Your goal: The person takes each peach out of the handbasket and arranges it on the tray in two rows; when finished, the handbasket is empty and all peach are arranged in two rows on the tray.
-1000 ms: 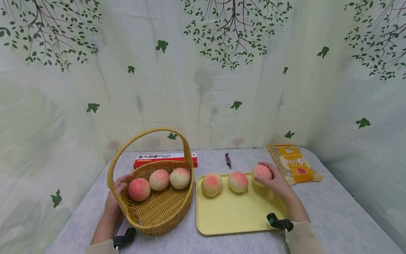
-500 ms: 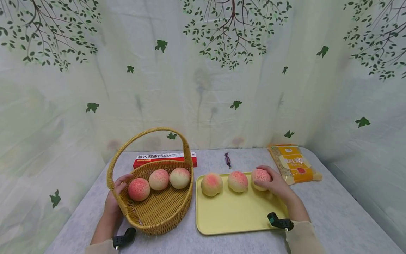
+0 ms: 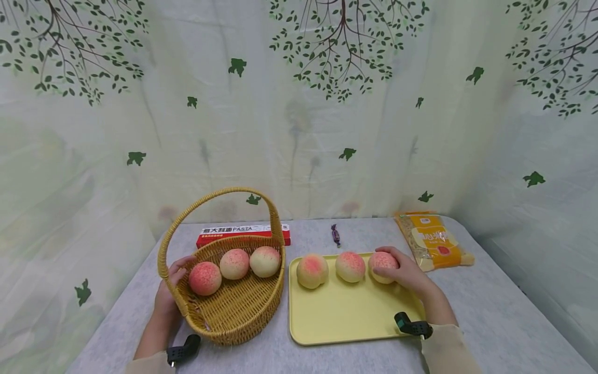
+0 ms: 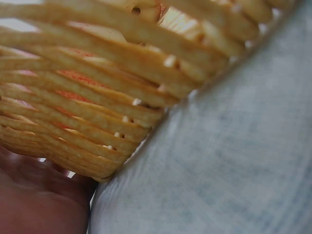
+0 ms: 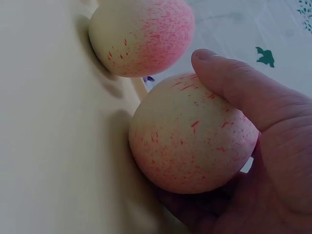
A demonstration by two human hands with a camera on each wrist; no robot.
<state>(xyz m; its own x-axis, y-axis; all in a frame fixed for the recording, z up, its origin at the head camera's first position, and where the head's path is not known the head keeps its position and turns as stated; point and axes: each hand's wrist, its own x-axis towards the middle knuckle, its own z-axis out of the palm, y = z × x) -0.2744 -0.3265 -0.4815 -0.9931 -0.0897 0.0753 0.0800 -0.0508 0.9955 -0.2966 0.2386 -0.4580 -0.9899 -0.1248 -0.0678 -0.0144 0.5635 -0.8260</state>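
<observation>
My right hand (image 3: 404,271) grips a pink-speckled peach (image 5: 195,141) at the back right of the yellow tray (image 3: 345,317), thumb on one side and fingers curled beneath in the right wrist view. Two more peaches stand in line to its left: a middle peach (image 3: 350,267) and a larger, yellower peach (image 3: 312,271). My left hand (image 3: 170,288) holds the left side of the wicker basket (image 3: 233,317), fingertips over its rim. Inside the basket lie a red peach (image 3: 205,278), a pink peach (image 3: 234,264) and a pale peach (image 3: 265,262).
Behind the basket lies a red and white pasta box (image 3: 243,230). A purple wrapped candy (image 3: 335,236) is behind the tray. At the back right sits a yellow grain bag (image 3: 434,241). The basket's tall handle (image 3: 224,192) arches above it.
My right hand has moved slightly left and down with the peach, bringing it closer to the middle peach on the tray. The left hand and basket stay put.
</observation>
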